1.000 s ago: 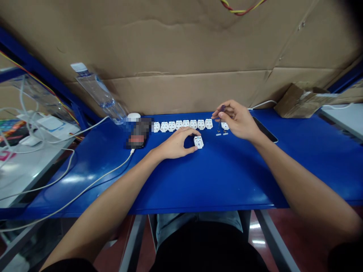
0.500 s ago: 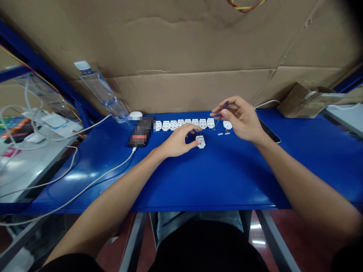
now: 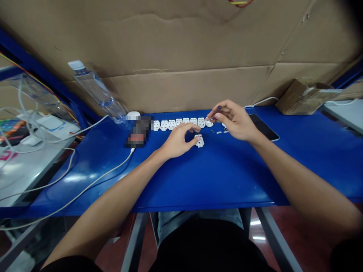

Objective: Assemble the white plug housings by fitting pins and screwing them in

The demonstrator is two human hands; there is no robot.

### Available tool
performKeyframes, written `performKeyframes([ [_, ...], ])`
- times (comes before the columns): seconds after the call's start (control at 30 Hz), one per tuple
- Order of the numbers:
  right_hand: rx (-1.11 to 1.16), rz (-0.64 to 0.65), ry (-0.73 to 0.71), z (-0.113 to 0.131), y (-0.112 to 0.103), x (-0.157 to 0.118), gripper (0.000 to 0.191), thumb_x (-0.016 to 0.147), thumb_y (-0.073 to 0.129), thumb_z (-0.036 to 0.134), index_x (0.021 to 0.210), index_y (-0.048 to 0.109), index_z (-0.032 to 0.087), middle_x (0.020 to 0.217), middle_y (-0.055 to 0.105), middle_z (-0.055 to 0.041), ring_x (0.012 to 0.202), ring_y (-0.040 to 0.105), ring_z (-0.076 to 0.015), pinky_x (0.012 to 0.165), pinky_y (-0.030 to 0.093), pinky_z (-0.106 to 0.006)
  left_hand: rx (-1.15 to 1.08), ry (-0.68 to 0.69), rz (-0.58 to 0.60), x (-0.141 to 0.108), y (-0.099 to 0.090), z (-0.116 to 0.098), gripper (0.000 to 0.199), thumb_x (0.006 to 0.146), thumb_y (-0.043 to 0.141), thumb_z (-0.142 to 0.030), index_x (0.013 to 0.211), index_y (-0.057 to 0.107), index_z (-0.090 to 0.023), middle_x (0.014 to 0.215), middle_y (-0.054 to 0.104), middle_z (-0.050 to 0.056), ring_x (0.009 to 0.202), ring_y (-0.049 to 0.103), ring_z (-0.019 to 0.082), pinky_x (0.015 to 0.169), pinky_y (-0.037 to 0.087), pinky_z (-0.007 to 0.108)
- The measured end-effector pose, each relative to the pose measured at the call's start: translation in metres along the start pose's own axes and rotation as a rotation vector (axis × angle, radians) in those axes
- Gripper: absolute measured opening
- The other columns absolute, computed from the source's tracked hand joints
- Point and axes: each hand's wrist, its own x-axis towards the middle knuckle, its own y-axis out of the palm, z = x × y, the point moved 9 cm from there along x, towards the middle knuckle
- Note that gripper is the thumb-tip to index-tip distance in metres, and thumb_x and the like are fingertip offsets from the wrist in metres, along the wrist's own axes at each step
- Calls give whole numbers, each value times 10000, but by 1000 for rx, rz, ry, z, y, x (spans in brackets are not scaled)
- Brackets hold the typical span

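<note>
My left hand (image 3: 179, 141) is closed on a small white plug part (image 3: 200, 141) with thin pins at its far end; the thumb presses its left side against the blue table. Raised just to the right, my right hand (image 3: 234, 120) pinches a small screwdriver (image 3: 219, 108) by its purple handle; I cannot make out its tip. Behind my hands runs a row of similar white plug parts (image 3: 171, 124), partly covered by my fingers. Tiny brass-coloured screws (image 3: 213, 131) and a small pale strip (image 3: 219, 132) lie below my right hand's fingers.
A dark phone (image 3: 265, 127) lies behind my right wrist. On the left are a blurred-out dark device (image 3: 138, 132) with a white cable (image 3: 113, 169), a leaning water bottle (image 3: 99, 92) and a white rounded case (image 3: 133, 115). A cardboard box (image 3: 302, 99) stands back right.
My right hand has moved a little left with the screwdriver, showing more of the phone and covering the separate white part at the right. My left hand keeps its hold. The view has shifted slightly.
</note>
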Motion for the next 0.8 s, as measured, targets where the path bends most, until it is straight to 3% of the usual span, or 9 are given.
performKeyframes([
  [0.2,78,-42,-6,9,-2,2,473,986,825,697,1150,636,295,1132,829,-60,1105,838,-261,1081,707,-493,-55,-47,-28,7,-1,0,297,1017,759,-306,1307,759,-238,1329,847,72,1154,796,252,968,626,430],
  [0.33,51,-38,4,13,-3,1,543,960,801,781,1146,629,301,1151,830,-68,1110,838,-272,1090,702,-508,-38,-35,63,31,10,-5,330,985,773,-261,1312,776,-222,1377,839,87,1129,804,261,937,643,421],
  [0.53,-12,-41,-6,19,-5,2,571,967,761,822,1165,638,301,1163,829,-73,1166,831,-289,1049,705,-480,3,38,180,67,36,-8,242,888,836,-215,1128,798,-211,1137,877,57,1006,827,259,967,654,447],
  [0.67,-8,-26,-21,23,-1,3,521,1002,755,773,1173,641,294,1156,830,-73,1183,828,-284,1083,696,-479,-37,51,216,68,42,-5,131,896,823,-188,1019,797,-222,1057,876,45,953,833,245,947,657,448],
  [0.8,36,-7,-55,25,3,3,402,1055,768,641,1180,649,278,1187,834,-77,1162,836,-259,1108,680,-461,-86,56,178,62,34,-5,73,923,786,-153,940,803,-223,1063,884,39,970,840,230,937,644,434],
])
